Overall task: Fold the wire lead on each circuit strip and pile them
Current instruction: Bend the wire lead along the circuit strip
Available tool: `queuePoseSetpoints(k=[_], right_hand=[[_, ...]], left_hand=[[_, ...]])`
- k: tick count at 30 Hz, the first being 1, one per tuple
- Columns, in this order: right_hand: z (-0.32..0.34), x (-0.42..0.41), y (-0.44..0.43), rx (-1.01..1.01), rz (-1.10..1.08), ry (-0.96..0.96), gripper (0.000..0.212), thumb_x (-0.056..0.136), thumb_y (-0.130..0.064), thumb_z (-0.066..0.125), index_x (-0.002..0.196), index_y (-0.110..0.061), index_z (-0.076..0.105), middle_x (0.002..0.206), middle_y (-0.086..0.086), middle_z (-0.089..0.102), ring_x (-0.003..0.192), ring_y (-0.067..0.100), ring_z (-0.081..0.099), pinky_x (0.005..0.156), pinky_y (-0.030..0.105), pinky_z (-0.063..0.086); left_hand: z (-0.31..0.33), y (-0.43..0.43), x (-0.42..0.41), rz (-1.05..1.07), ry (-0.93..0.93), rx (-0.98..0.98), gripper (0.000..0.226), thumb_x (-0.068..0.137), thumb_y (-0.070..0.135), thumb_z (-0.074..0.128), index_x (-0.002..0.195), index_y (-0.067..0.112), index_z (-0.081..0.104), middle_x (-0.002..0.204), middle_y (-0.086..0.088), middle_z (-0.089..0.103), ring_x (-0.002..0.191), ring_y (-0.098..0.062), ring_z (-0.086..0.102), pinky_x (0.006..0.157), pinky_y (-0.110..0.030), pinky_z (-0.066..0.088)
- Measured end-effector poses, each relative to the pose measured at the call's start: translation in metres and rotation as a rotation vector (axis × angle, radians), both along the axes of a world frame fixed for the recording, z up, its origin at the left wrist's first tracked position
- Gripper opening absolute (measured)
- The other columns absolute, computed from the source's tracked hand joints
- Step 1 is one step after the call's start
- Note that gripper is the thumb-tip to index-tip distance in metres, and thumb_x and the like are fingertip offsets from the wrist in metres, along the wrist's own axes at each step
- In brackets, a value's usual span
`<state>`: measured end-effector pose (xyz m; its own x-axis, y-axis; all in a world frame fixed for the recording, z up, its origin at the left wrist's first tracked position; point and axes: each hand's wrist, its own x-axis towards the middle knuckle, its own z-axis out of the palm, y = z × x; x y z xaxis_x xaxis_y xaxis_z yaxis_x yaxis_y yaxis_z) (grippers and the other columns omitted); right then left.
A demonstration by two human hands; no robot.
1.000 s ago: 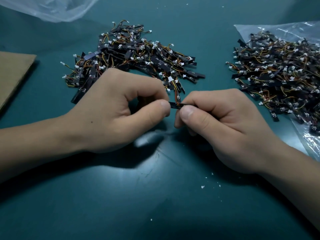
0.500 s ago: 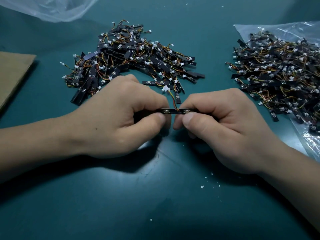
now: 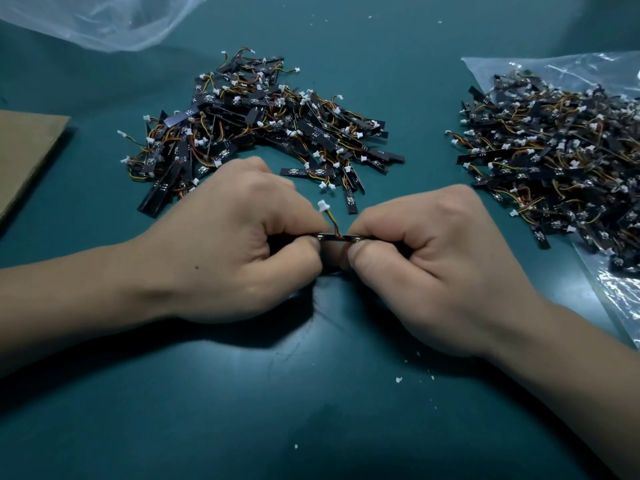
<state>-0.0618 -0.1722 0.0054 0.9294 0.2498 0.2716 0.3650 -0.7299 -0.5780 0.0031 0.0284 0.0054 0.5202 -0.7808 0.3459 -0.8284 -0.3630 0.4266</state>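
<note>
Above glossy table [image 3: 311,427], flat black circuit strip [image 3: 337,238], pinched by left hand [image 3: 242,251] and right hand [image 3: 436,261] grips

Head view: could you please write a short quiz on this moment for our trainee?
1. True or false: the left hand and the right hand both pinch the circuit strip.
2. Its white connector is: A free, beyond the strip; B pinched by a thumb; C tucked under the strip.
3. Fill in: the right pile lies on a clear ____ bag.
Key: 1 true; 2 A; 3 plastic.
</note>
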Motion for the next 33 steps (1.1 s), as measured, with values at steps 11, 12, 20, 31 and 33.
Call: queuePoseSetpoints(k=[11, 12, 20, 31, 33], right_hand=[[0.001, 0.0, 0.001, -0.036, 0.026, 0.011, 0.028, 0.087, -0.026, 0.057, 0.064, -0.011, 0.056, 0.052, 0.002, 0.041, 0.053, 0.024, 0.045, 0.048, 0.042, 0.038], [0.001, 0.0, 0.001, -0.032, 0.021, 0.013, 0.027, 0.087, -0.026, 0.057, 0.064, -0.011, 0.056, 0.052, 0.002, 0.041, 0.053, 0.023, 0.045, 0.048, 0.042, 0.038], [0.001, 0.001, 0.002, -0.042, -0.008, 0.031, 0.028, 0.087, -0.028, 0.054, 0.064, -0.013, 0.051, 0.052, 0.002, 0.041, 0.053, 0.024, 0.044, 0.049, 0.043, 0.04], [-0.003, 0.003, 0.004, -0.031, -0.09, -0.011, 0.027, 0.092, -0.033, 0.055, 0.072, -0.015, 0.058, 0.051, -0.002, 0.042, 0.053, 0.022, 0.043, 0.051, 0.04, 0.041], [-0.003, 0.003, 0.004, -0.013, -0.126, -0.019, 0.027, 0.092, -0.035, 0.054, 0.072, -0.016, 0.057, 0.051, -0.004, 0.042, 0.054, 0.022, 0.043, 0.052, 0.039, 0.04]], left_hand=[[-0.007, 0.003, 0.003, 0.019, -0.1, 0.078, 0.011, 0.077, 0.009, 0.064, 0.068, 0.007, 0.07, 0.059, -0.001, 0.052, 0.056, -0.024, 0.046, 0.066, -0.055, 0.051], [-0.008, 0.003, 0.003, 0.022, -0.091, 0.07, 0.012, 0.078, 0.01, 0.063, 0.068, 0.008, 0.07, 0.06, 0.001, 0.051, 0.057, -0.023, 0.044, 0.066, -0.055, 0.05], [-0.012, 0.003, 0.009, 0.034, -0.07, 0.092, 0.016, 0.082, 0.017, 0.062, 0.067, 0.013, 0.065, 0.06, 0.002, 0.047, 0.057, -0.025, 0.044, 0.064, -0.051, 0.048], [0.003, -0.001, 0.002, 0.063, 0.029, -0.04, 0.032, 0.086, 0.009, 0.056, 0.056, 0.004, 0.048, 0.05, -0.004, 0.037, 0.049, -0.024, 0.037, 0.051, -0.039, 0.037], [0.006, -0.003, 0.0, 0.077, 0.057, -0.063, 0.035, 0.087, 0.008, 0.056, 0.056, 0.003, 0.043, 0.049, -0.004, 0.032, 0.049, -0.021, 0.033, 0.049, -0.032, 0.032]])
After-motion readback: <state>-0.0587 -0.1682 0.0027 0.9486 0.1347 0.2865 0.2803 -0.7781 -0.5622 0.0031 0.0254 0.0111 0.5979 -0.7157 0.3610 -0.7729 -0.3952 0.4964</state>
